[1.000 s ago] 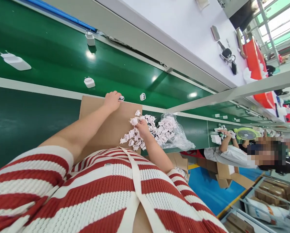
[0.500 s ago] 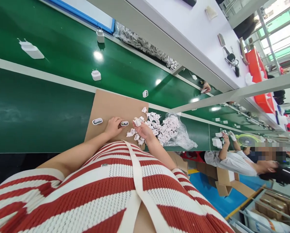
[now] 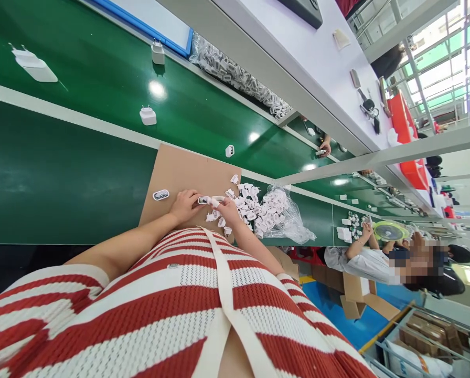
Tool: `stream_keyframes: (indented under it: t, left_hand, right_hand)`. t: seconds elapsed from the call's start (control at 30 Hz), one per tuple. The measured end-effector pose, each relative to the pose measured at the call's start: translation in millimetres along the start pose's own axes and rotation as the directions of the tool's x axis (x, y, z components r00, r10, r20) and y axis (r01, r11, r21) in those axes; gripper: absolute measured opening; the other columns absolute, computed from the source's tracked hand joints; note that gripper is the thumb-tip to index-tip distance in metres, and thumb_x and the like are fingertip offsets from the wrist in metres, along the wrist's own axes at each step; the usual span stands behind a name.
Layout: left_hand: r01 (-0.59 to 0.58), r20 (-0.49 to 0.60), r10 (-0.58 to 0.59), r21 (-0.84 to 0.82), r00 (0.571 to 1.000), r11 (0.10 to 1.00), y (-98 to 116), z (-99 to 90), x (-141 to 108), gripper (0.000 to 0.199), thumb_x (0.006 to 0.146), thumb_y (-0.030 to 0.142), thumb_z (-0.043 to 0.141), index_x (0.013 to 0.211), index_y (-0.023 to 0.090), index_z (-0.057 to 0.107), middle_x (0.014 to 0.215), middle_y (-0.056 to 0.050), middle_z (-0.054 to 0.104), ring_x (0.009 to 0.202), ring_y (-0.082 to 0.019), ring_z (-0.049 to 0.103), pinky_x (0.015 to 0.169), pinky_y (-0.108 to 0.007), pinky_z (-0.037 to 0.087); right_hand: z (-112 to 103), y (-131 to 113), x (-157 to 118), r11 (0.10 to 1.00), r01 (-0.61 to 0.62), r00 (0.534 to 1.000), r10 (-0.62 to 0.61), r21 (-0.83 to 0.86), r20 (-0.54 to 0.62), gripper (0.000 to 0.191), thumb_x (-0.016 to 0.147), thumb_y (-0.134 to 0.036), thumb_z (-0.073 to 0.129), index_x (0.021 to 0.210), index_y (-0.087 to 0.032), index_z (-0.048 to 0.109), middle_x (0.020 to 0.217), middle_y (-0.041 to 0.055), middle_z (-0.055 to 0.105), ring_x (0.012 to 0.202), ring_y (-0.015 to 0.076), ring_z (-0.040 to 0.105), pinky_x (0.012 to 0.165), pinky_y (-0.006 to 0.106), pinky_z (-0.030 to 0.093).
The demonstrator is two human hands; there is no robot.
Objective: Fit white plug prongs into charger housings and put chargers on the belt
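My left hand point(image 3: 185, 206) is closed on a white charger housing point(image 3: 204, 200), whose open end shows dark parts inside. Right beside it, my right hand point(image 3: 227, 211) pinches a white plug cap point(image 3: 215, 201); whether cap and housing touch, I cannot tell. Both hands are low over a brown cardboard sheet point(image 3: 188, 165). Another open housing point(image 3: 161, 195) lies on the cardboard to the left of my left hand. A heap of white plug caps point(image 3: 248, 202) spreads to the right of my right hand, partly hidden by it.
A clear plastic bag point(image 3: 300, 226) of caps lies right of the heap. Beyond the pale rail, the green belt point(image 3: 109, 100) carries several white chargers point(image 3: 148, 115). A grey post point(image 3: 329, 166) slants across the right. A co-worker in a light shirt point(image 3: 364, 262) handles parts farther right.
My right hand has moved left from the heap, bringing a plug cap up to the housing in my left hand. The view has shifted slightly, and chargers on the belt appear farther left.
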State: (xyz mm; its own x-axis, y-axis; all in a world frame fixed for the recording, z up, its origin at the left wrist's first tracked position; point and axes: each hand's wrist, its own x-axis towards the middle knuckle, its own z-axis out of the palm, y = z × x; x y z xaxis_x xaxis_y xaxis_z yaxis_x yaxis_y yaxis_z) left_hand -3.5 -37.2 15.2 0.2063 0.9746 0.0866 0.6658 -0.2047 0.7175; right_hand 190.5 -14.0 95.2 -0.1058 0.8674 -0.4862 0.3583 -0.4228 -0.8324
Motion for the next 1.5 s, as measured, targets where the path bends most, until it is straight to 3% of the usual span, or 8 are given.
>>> stream_keyframes:
  t: [0.1, 0.17, 0.2, 0.27, 0.33, 0.5, 0.7, 1.5]
  left_hand:
    - [-0.014, 0.008, 0.014, -0.002, 1.0, 1.0, -0.1, -0.5, -0.1, 0.037, 0.096, 0.047, 0.057, 0.116, 0.022, 0.073, 0.119, -0.014, 0.066, 0.11, -0.032, 0.057, 0.096, -0.047, 0.041]
    - [-0.015, 0.005, 0.015, -0.003, 1.0, 1.0, 0.4, -0.8, -0.2, 0.038, 0.095, 0.048, 0.057, 0.116, 0.021, 0.074, 0.118, -0.014, 0.066, 0.11, -0.032, 0.057, 0.096, -0.047, 0.042]
    - [-0.011, 0.005, 0.011, -0.003, 1.0, 1.0, 0.7, -0.9, -0.3, 0.038, 0.095, 0.048, 0.057, 0.116, 0.021, 0.074, 0.118, -0.014, 0.066, 0.11, -0.032, 0.057, 0.096, -0.047, 0.042]
    - [0.0, 0.009, 0.0, -0.002, 1.0, 1.0, 1.4, -0.7, -0.5, 0.037, 0.095, 0.048, 0.057, 0.115, 0.022, 0.074, 0.118, -0.013, 0.066, 0.11, -0.032, 0.057, 0.097, -0.047, 0.042]
    - [0.01, 0.013, -0.01, -0.003, 1.0, 1.0, 1.9, -0.1, -0.7, 0.035, 0.095, 0.047, 0.057, 0.114, 0.023, 0.074, 0.118, -0.013, 0.066, 0.11, -0.032, 0.057, 0.098, -0.048, 0.042]
    - [0.014, 0.009, -0.014, -0.019, 1.0, 1.0, 1.3, 1.7, -0.7, 0.032, 0.094, 0.043, 0.059, 0.112, 0.023, 0.075, 0.118, -0.013, 0.066, 0.111, -0.032, 0.058, 0.098, -0.048, 0.042]
    - [0.008, -0.007, -0.008, -0.03, 1.0, 1.0, -0.4, 3.5, -0.4, 0.033, 0.094, 0.046, 0.059, 0.111, 0.023, 0.076, 0.116, -0.013, 0.066, 0.11, -0.032, 0.058, 0.098, -0.047, 0.043]
    - [-0.017, -0.051, 0.017, 0.002, 0.999, 1.0, 0.4, 8.4, -4.9, 0.028, 0.094, 0.038, 0.059, 0.111, 0.022, 0.076, 0.116, -0.012, 0.068, 0.109, -0.031, 0.059, 0.095, -0.047, 0.045]
  right_hand:
    - [1.1, -6.6, -4.2, 0.991, 0.063, 0.998, -0.062, -0.116, 0.013, 0.012, 0.08, -0.018, 0.066, 0.091, -0.02, 0.068, 0.094, 0.0026, 0.071, 0.092, 0.0176, 0.065, 0.088, 0.031, 0.053]
    - [1.9, -11.8, -6.8, 0.933, 0.14, 0.99, -0.137, -0.332, 0.032, 0.013, 0.081, -0.01, 0.06, 0.085, -0.02, 0.067, 0.101, 0.0055, 0.067, 0.098, 0.0195, 0.062, 0.092, 0.032, 0.049]
    - [2.7, -14.2, -7.6, 0.855, 0.191, 0.981, -0.182, -0.482, 0.064, 0.016, 0.082, -0.007, 0.057, 0.084, -0.019, 0.067, 0.104, 0.0068, 0.065, 0.098, 0.0201, 0.06, 0.091, 0.032, 0.048]
    - [5.0, -18.0, -7.7, 0.605, 0.287, 0.954, -0.246, -0.742, 0.169, 0.022, 0.085, -0.004, 0.05, 0.089, -0.018, 0.067, 0.108, 0.0085, 0.061, 0.093, 0.0203, 0.058, 0.086, 0.031, 0.047]
    - [7.5, -19.8, -5.6, 0.408, 0.346, 0.931, -0.257, -0.845, 0.257, 0.026, 0.089, -0.003, 0.047, 0.096, -0.018, 0.067, 0.109, 0.0091, 0.059, 0.09, 0.0202, 0.056, 0.08, 0.03, 0.046]
    - [9.9, -16.3, 6.5, 0.257, 0.454, 0.88, -0.282, -0.853, 0.383, 0.026, 0.094, -0.006, 0.049, 0.105, -0.018, 0.069, 0.11, 0.0093, 0.06, 0.101, 0.0214, 0.055, 0.083, 0.029, 0.045]
    - [6.4, -13.2, 13.5, 0.206, 0.476, 0.869, -0.259, -0.855, 0.421, 0.028, 0.097, -0.007, 0.047, 0.097, -0.018, 0.072, 0.107, 0.0097, 0.063, 0.102, 0.0217, 0.055, 0.084, 0.029, 0.044]
    - [2.4, -5.7, 8.1, 0.097, 0.534, 0.828, -0.258, -0.84, 0.498, 0.024, 0.1, -0.013, 0.05, 0.1, -0.018, 0.073, 0.108, 0.0117, 0.065, 0.104, 0.0236, 0.057, 0.084, 0.031, 0.048]
